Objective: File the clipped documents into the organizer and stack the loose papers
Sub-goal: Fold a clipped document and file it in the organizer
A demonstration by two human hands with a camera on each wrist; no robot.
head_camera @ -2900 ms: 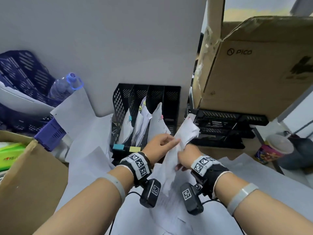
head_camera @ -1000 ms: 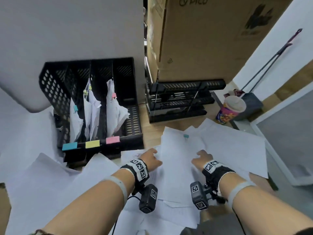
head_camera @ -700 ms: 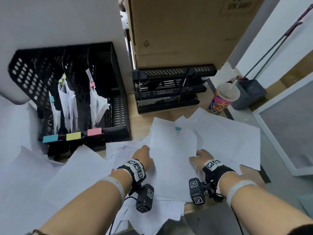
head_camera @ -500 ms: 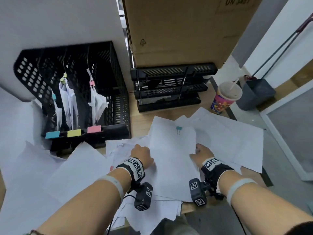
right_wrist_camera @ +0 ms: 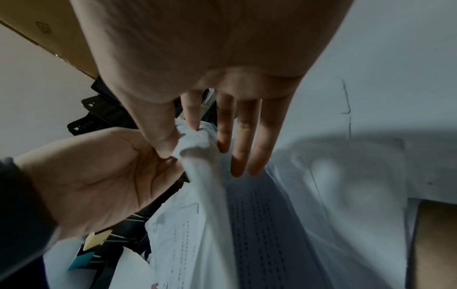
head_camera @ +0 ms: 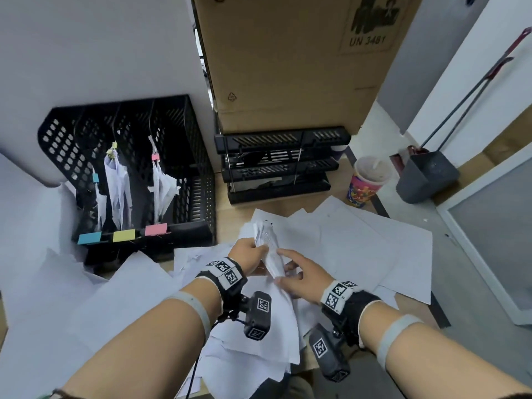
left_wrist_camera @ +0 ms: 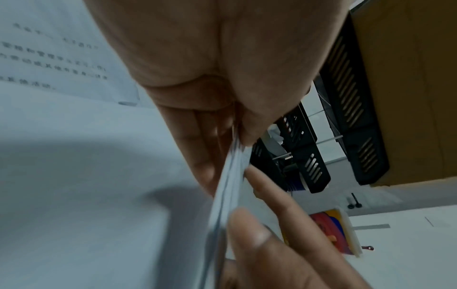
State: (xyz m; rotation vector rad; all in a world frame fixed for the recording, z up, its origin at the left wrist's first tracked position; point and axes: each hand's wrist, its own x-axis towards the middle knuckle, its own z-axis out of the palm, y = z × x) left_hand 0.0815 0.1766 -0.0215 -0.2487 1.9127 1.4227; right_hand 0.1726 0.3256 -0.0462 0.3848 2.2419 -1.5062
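A: Any writing you can read?

B: The big box [head_camera: 290, 59] behind the trays [head_camera: 280, 165] reads "UN 3481" under a dark printed mark. The sheets in the left wrist view carry printed lines, too blurred to read. The organizer [head_camera: 126, 174] has three tabs on its front lip: blue, yellow, pink. The wristbands carry square black-and-white markers.

A: How are the hands posed?

B: Both forearms reach forward over the papers [head_camera: 359, 246] strewn on the desk. The left hand [head_camera: 249, 251] is raised just in front of the organizer, with its thumb on one face of the bundle [head_camera: 269, 249] and its fingers on the other, pinching it. The right hand [head_camera: 299, 273] sits close beside it, lower down; its fingers are mostly straight and spread, its thumb and fingers lying against the bundle's two faces. I cannot tell how firmly it grips.

A: Where is the bundle relative to the fingers?

B: It stands nearly edge-on between the two hands, its top poking up past the left fingertips and its lower sheets hanging down between the wrists. It is off the desk, near the organizer and outside it. Clipped sets already stand in three slots; the rightmost slot holds none. A cup [head_camera: 368, 182] stands at the desk's far right edge.
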